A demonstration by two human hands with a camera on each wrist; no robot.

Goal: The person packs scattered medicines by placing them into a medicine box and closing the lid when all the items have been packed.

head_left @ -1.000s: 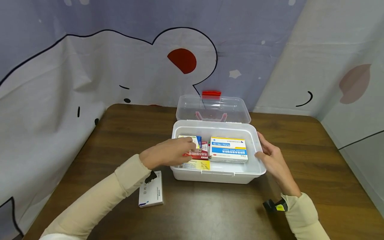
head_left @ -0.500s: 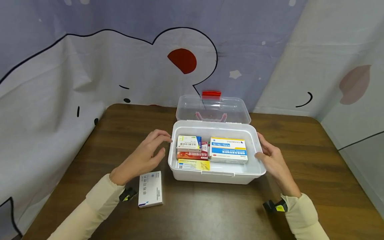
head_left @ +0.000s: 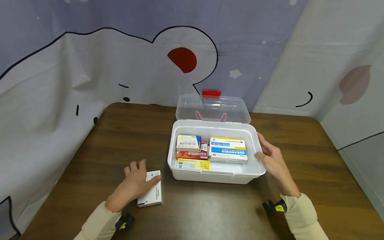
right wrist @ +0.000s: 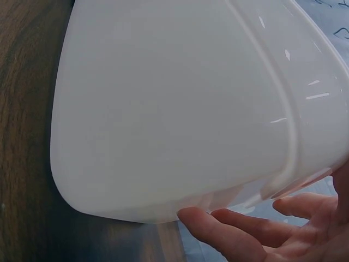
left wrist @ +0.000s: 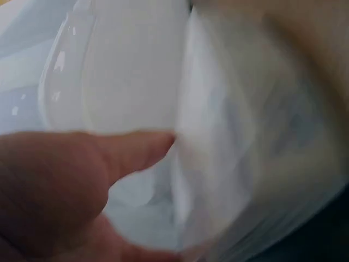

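Note:
My left hand (head_left: 133, 183) is over a flat white medicine box (head_left: 153, 193) on the table. Its thumb reaches across to the box's right edge, and its other fingers are by the far left corner. In the left wrist view a pale, blurred surface (left wrist: 218, 136) lies beside the thumb tip. My right hand (head_left: 274, 163) grips the right end of a white plastic storage box (head_left: 216, 177), thumb at the rim and fingers outside. Inside lie a white-and-blue medicine box (head_left: 228, 150), a small white one (head_left: 187, 142) on a red one (head_left: 196, 155), and a yellow one (head_left: 193, 164).
The storage box's clear lid (head_left: 231, 106), with a red latch (head_left: 211, 93), is swung back behind it. All of this stands on a brown wooden table (head_left: 216, 213). A printed cloth (head_left: 120, 66) hangs along the table's far side.
My left hand has come out of the storage box and moved left and nearer, over the flat white medicine box. My right hand has kept its grip on the storage box.

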